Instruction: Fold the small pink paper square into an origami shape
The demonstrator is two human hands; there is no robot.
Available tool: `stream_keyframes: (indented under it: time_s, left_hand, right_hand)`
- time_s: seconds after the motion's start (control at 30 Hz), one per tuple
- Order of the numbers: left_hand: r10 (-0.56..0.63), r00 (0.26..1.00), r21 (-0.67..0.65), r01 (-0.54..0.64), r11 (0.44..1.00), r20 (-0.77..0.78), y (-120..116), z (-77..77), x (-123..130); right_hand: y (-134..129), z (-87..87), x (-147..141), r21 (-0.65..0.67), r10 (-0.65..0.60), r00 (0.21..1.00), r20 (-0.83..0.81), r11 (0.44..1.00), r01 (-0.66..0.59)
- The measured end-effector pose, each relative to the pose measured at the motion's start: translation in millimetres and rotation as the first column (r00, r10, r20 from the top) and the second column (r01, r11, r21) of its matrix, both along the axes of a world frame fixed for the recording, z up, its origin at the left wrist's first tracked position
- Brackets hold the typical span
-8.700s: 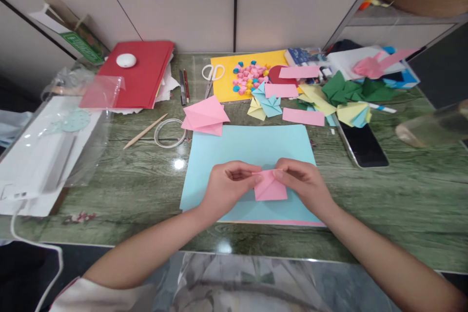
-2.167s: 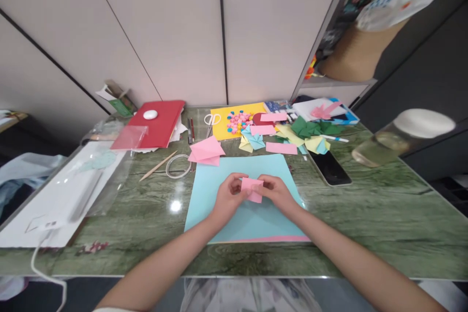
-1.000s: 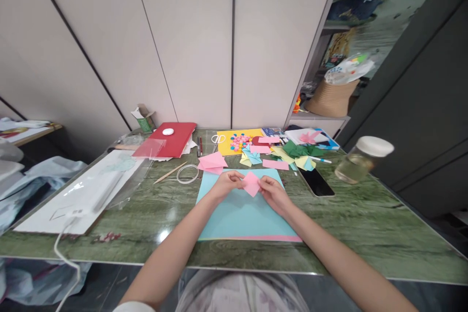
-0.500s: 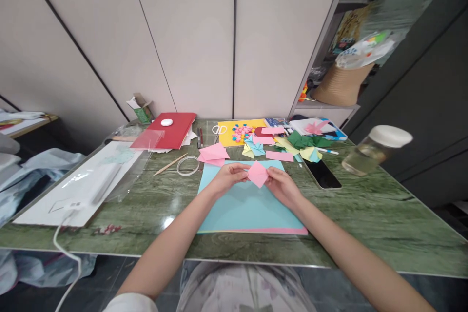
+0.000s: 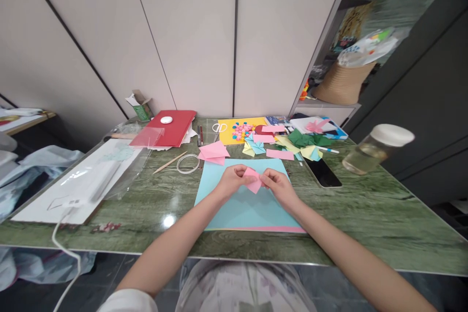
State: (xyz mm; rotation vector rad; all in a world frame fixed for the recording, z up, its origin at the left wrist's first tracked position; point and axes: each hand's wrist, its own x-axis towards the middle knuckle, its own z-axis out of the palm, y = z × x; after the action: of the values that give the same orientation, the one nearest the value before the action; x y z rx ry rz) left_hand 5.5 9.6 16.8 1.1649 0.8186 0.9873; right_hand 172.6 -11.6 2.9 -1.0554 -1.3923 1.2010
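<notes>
A small folded pink paper (image 5: 252,184) is held up between my two hands, above a stack of light blue sheets (image 5: 234,212). My left hand (image 5: 233,180) pinches its left side with thumb and fingers. On the right side, the fingertips of my right hand (image 5: 274,183) are closed on the same paper. Other pink folded sheets (image 5: 214,152) lie at the stack's upper left corner. Pink strips (image 5: 280,155) and yellow and blue folded pieces (image 5: 256,145) rest beyond my hands.
A phone (image 5: 324,173) and a lidded glass jar (image 5: 376,151) stand to the right. Tape (image 5: 188,164), a wooden stick (image 5: 169,162) and a red folder (image 5: 171,129) are at the left. Scissors (image 5: 220,128) and colourful balls (image 5: 243,131) lie at the back.
Both hands have come slightly lower and closer together. The pink paper has shifted a little left and down and is now turned, with more of it covered by the fingers.
</notes>
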Motion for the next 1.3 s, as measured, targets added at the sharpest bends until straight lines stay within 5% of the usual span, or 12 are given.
stream_keyframes:
  time_s: [0.57, 0.97, 1.3]
  left_hand:
    - [0.052, 0.996, 0.006, -0.051, 0.999, -0.078, 4.7, -5.0, -5.0]
    - [0.082, 0.993, 0.033, -0.08, 0.996, -0.08, 7.5, -15.4, -4.2]
    - [0.111, 0.985, 0.088, -0.1, 0.991, -0.13, 7.6, -19.3, -2.2]
  right_hand:
    - [10.3, -6.8, 4.0, -0.074, 0.061, 0.996, -0.072, 0.995, -0.066]
    - [5.2, 2.6, 5.7, 0.088, -0.082, 0.984, 0.16, 0.994, 0.068]
    - [7.9, -3.0, 6.7, 0.119, -0.029, 0.966, 0.255, 0.993, -0.002]
